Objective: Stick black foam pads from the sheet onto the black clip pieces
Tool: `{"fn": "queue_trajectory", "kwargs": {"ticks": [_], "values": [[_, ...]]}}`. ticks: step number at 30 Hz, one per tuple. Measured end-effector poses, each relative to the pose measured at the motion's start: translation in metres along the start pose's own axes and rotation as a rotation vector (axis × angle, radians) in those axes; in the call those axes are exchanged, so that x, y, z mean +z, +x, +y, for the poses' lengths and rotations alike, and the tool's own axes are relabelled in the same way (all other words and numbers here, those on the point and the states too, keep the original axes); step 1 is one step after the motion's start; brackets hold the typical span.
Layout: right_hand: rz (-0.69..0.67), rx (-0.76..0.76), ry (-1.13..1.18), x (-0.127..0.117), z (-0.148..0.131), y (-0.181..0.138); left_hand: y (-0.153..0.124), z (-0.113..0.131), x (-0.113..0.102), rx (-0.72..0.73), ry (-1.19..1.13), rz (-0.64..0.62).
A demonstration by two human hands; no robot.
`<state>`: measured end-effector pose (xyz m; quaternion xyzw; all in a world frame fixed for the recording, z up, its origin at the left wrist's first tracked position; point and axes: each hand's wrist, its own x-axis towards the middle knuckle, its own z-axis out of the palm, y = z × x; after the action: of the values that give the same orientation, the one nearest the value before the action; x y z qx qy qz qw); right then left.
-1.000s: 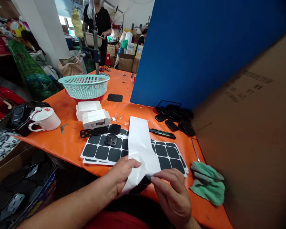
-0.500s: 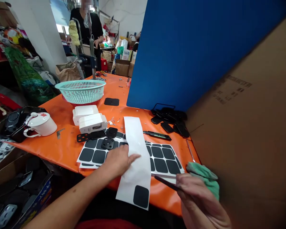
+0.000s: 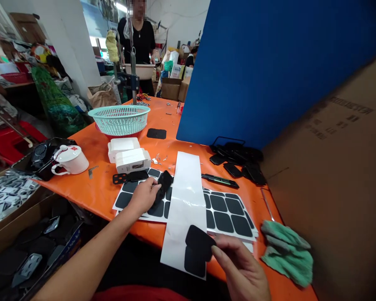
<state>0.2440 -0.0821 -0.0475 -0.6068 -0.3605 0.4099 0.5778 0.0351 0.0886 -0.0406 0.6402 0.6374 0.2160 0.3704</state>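
My right hand (image 3: 240,265) pinches a black square (image 3: 198,239) over the white strip (image 3: 188,184), near edge of orange table (image 3: 172,143); my left hand (image 3: 143,196) grips a black part (image 3: 165,179).

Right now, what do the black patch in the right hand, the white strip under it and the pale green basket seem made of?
Black patch: thin, matte sheet, perhaps rubber or foam; its face shows no shine.
White strip: glossy, probably coated backing paper; it catches bright glints.
Pale green basket: likely moulded plastic, smooth, with regular slots.

Lidded mug (image 3: 72,160) and turquoise basket (image 3: 121,122) left, green cloth (image 3: 290,254) right
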Motion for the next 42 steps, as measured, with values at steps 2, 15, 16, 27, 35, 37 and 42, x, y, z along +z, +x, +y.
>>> {"fn": "queue_trajectory", "kwargs": {"ticks": [2, 15, 16, 27, 35, 37, 42], "values": [[-0.038, 0.056, 0.058, -0.001, -0.003, 0.001, -0.024, -0.002, 0.003, -0.021, -0.211, -0.068], [-0.234, 0.558, 0.206, 0.027, -0.001, -0.017, -0.112, 0.001, 0.018, -0.806, -1.378, -0.527], [-0.242, 0.563, 0.192, 0.028, 0.001, -0.018, -0.112, 0.002, 0.018, -0.821, -1.384, -0.519], [-0.255, 0.535, 0.114, 0.032, 0.006, -0.018, -0.116, 0.002, 0.019, -0.789, -1.449, -0.546], [-0.253, 0.539, 0.102, 0.033, 0.004, -0.019, -0.117, 0.000, 0.021, -0.732, -1.462, -0.565], [-0.251, 0.541, 0.102, 0.034, 0.005, -0.018, -0.117, 0.000, 0.021, -0.723, -1.465, -0.564], [-0.266, 0.542, 0.100, 0.034, 0.007, -0.018, -0.117, 0.001, 0.021, -0.723, -1.480, -0.565]]}}
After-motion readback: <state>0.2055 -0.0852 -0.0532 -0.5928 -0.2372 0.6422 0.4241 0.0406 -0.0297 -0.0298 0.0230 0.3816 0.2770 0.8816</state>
